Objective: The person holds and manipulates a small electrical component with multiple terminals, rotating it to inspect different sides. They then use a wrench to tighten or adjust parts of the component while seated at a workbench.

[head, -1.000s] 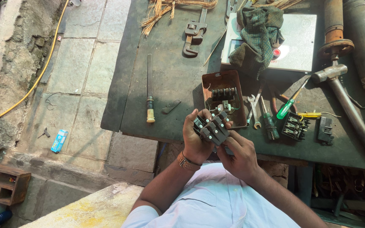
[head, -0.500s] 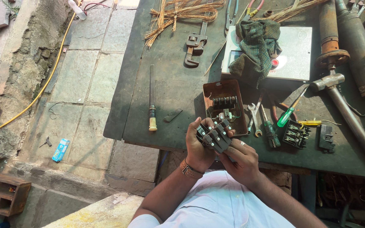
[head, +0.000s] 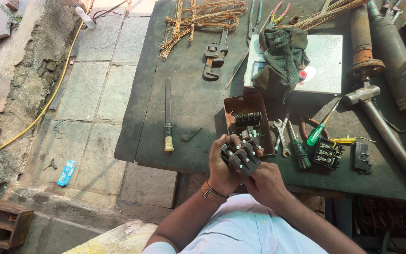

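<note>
Both my hands hold a black electrical switch block [head: 241,156] with metal screw terminals, just above the near edge of the dark workbench [head: 189,103]. My left hand [head: 222,167] wraps its left side, fingers curled over the top. My right hand [head: 263,182] supports it from below and the right. Directly behind the block lies an open rust-brown metal box [head: 250,120] with a black terminal strip inside.
Spanners [head: 280,136], a green-handled screwdriver [head: 319,132], another black switch block [head: 326,153], a hammer [head: 377,127] and rusty cylinders [head: 393,51] lie right. A white box under a green cloth [head: 283,56], a pipe wrench [head: 214,56], copper wire [head: 198,16] and a file [head: 167,117] lie behind and left.
The view has shifted slightly, so the bench sits lower and more to the right in frame. My hands keep holding the switch block in about the same place, turning it a little.
</note>
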A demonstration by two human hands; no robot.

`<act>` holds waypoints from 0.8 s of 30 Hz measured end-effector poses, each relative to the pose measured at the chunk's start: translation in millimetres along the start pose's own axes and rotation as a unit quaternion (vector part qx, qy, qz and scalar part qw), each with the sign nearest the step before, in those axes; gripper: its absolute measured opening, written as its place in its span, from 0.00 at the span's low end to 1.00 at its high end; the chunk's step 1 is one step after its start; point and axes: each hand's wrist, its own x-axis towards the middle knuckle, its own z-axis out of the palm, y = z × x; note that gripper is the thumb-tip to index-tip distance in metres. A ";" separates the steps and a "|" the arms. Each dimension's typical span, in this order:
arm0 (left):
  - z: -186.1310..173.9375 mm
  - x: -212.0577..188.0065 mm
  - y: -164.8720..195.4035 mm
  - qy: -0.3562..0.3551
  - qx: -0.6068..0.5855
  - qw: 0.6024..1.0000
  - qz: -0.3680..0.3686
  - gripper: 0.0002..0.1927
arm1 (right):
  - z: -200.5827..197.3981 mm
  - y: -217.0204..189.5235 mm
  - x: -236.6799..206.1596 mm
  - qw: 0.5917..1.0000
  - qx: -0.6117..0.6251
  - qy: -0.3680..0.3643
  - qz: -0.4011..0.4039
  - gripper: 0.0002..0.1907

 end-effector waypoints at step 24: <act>-1.6 9.7 9.1 0.033 -0.008 0.999 0.043 0.25 | -0.9 6.1 6.0 0.985 -0.038 -0.148 0.079 0.07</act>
